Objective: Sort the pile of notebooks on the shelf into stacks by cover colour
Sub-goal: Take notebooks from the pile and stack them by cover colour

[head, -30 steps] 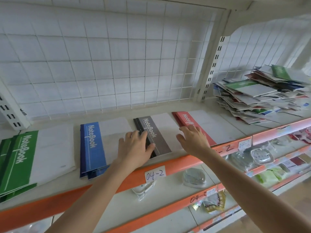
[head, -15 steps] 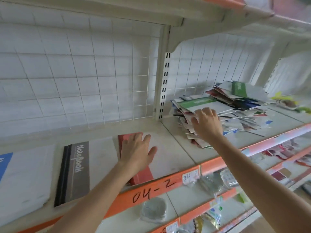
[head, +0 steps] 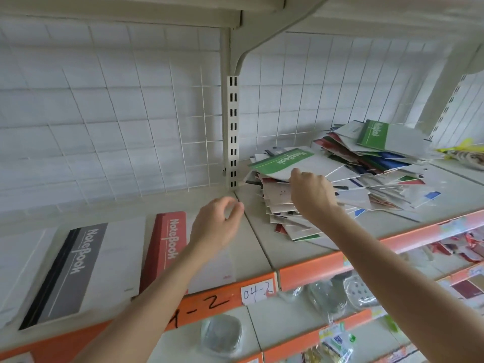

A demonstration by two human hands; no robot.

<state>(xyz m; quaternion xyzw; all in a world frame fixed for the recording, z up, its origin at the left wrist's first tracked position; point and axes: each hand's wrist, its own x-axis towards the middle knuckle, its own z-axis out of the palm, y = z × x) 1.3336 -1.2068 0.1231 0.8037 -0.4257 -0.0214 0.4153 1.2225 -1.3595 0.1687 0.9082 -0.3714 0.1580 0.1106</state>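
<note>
Pile (head: 366, 184): is lying on the right section of the shelf, right of the upright, with notebooks fanning out at many angles and showing red, blue, green and white.
Green notebook (head: 282, 161): is lying on top of the pile at its left end.
Second green notebook (head: 373, 136): is sitting at the pile's far end, on top.
Right hand (head: 313, 196): is reaching onto the pile's left end. The fingers are curling against the green notebook's near edge and touching it, but I cannot tell whether they are gripping it.
Left hand (head: 217, 226): is hovering over the shelf just right of the red stack, with fingers loosely curling and holding nothing.
Red stack (head: 167, 247): is lying flat on the left section, partly under the left forearm.
Grey stack (head: 76, 271): is lying flat beside the red stack, to its left.
Shelf (head: 262, 244): is carrying the stacks and the pile.
Upright (head: 232, 132): is standing at the back, between the two sections.
Rail (head: 309, 271): is running orange along the front edge.
Label (head: 258, 293): is sitting on the rail, reading 04-2.
Grid (head: 104, 127): is standing behind the shelf in white wire.
</note>
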